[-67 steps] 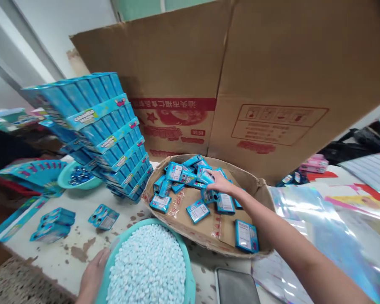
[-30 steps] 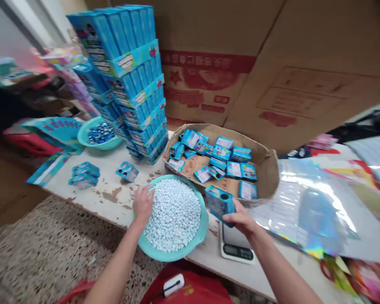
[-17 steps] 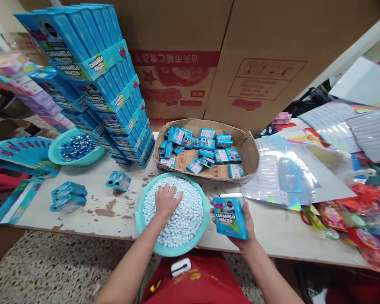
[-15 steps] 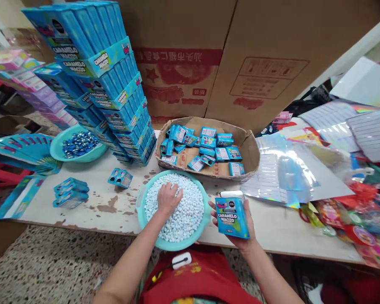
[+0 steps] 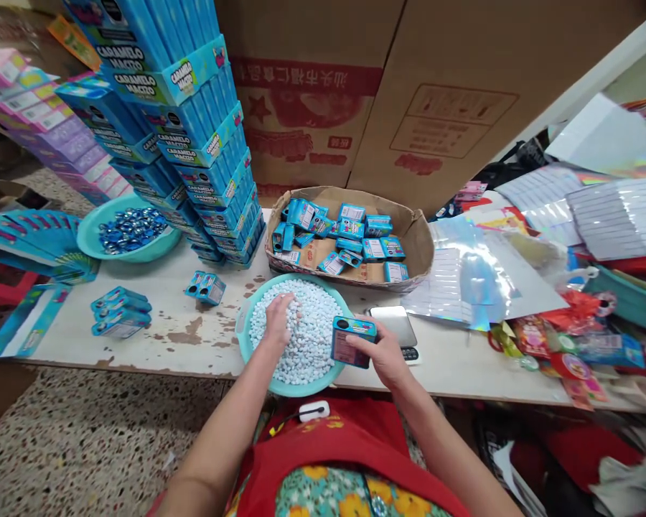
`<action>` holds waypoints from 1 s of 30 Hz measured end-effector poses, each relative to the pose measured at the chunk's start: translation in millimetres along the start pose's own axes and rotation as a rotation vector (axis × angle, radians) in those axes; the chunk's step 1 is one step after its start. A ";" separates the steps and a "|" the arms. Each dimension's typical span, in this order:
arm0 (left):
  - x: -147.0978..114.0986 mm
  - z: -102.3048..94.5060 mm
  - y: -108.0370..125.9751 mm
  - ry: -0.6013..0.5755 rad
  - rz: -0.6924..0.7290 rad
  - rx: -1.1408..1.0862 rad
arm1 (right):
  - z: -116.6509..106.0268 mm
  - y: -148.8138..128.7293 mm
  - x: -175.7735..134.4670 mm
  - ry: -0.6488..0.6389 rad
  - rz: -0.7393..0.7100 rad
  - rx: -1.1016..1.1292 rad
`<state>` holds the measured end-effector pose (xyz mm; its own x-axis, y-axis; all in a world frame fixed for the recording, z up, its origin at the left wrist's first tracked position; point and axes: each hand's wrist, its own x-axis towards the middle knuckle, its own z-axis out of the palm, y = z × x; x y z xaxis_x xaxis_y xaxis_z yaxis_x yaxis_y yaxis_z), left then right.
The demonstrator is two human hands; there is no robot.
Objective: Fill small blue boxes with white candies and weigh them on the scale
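Your right grip clasps the blue candy carton, narrow face up, lower centre of frame, over the turquoise basin and right of your left grip, which contacts pale candies, closure indeterminable

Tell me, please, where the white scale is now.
In the head view, the white scale lies on the table, right of the bowl, partly hidden by the right hand.

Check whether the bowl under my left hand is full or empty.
Mostly full, certainly not empty: pale candies spread across the bowl, hiding its bottom, with some wall showing above them.
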<state>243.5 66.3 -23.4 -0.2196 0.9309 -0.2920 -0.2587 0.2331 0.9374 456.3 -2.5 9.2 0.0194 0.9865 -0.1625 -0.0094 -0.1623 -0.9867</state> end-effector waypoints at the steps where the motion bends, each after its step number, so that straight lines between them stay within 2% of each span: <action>1: -1.2 0.9 4.3 -0.012 -0.094 -0.142 | 2.4 -0.5 0.8 0.017 -0.063 -0.114; 3: -5.3 4.4 14.5 -0.043 -0.246 -0.360 | 7.6 -1.1 2.6 0.032 -0.191 -0.313; 5: -12.7 11.4 26.6 -0.086 -0.299 -0.500 | 13.6 -2.3 4.6 0.031 -0.318 -0.450; 8: -28.3 27.6 45.2 -0.125 -0.220 -0.622 | 24.2 -6.4 7.4 -0.001 -0.450 -0.555; 10: -37.8 38.8 54.2 -0.103 -0.147 -0.631 | 31.5 -10.1 9.4 -0.032 -0.497 -0.595; 13: -45.1 49.1 59.6 -0.013 -0.068 -0.598 | 40.4 -15.3 12.8 -0.054 -0.526 -0.653; 17: -43.8 50.9 57.7 0.104 0.028 -0.515 | 45.2 -18.3 17.0 -0.050 -0.538 -0.691; 24: -41.3 55.6 59.0 0.080 0.198 -0.420 | 46.9 -21.1 21.2 -0.071 -0.572 -0.705; 30: -39.6 59.8 65.8 0.105 0.217 -0.417 | 48.6 -30.0 27.6 -0.067 -0.559 -0.681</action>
<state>291.4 61.6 61.2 -0.3981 0.9072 -0.1361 -0.5471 -0.1157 0.8290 408.6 30.6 34.6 -0.2157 0.9210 0.3244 0.5821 0.3880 -0.7146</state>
